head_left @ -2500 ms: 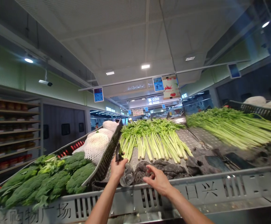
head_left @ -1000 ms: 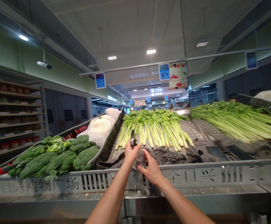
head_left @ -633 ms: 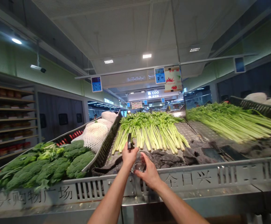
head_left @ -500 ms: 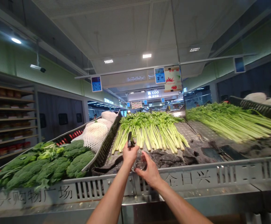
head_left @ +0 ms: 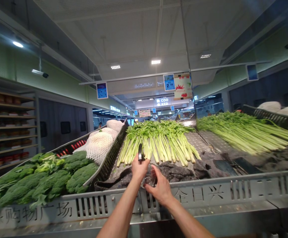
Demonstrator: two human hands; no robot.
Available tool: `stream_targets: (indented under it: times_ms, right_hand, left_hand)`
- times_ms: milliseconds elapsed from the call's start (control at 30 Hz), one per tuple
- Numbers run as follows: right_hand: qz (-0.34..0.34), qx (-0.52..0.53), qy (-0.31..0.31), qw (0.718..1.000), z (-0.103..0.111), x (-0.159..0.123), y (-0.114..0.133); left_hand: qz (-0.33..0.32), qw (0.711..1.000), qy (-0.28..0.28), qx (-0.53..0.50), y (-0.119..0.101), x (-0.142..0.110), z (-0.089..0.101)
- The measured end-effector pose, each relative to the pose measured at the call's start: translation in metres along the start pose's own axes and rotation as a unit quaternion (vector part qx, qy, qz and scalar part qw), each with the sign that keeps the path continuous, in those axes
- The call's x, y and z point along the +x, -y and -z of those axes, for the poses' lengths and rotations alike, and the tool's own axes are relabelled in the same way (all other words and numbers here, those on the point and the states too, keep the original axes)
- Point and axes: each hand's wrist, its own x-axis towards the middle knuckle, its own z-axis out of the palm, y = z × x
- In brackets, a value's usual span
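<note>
My left hand is closed round the neck of a clear spray bottle; its black trigger head sticks up above my fingers. My right hand is wrapped on the bottle's lower body from the right. Both hands hover over the front of a metal display bin, just above a crumpled dark grey cloth. Beyond the cloth lie long green-stemmed leafy vegetables, stems pointing toward me.
A metal front rail with cut-out characters runs across below my hands. Broccoli fills the left tray, with white net-wrapped produce behind it. More long greens lie at the right. Shelves line the far left wall.
My right hand came in from the right and closed on the bottle, which my left hand had held alone. Over the last second both hands stayed together on it.
</note>
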Motion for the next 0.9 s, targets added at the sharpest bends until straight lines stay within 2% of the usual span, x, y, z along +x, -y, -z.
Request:
stream_targets:
  times_ms: [200, 467, 767, 900]
  right_hand:
    - [-0.01, -0.009, -0.003, 1.0, 0.002, 0.0, 0.001]
    - [0.01, 0.018, -0.029, 0.999, 0.004, -0.002, -0.001]
    - [0.04, 0.04, -0.105, 0.993, 0.009, -0.003, -0.001]
    - [0.045, 0.021, -0.13, 0.99, 0.017, -0.006, -0.005]
  left_hand:
    - [0.021, 1.0, 0.003, 0.011, -0.002, -0.002, -0.002]
    - [0.003, 1.0, -0.001, 0.017, -0.009, -0.007, -0.006]
    - [-0.056, 0.998, 0.024, -0.003, -0.031, -0.007, -0.013]
    - [-0.056, 0.998, 0.039, -0.007, -0.039, -0.012, -0.024]
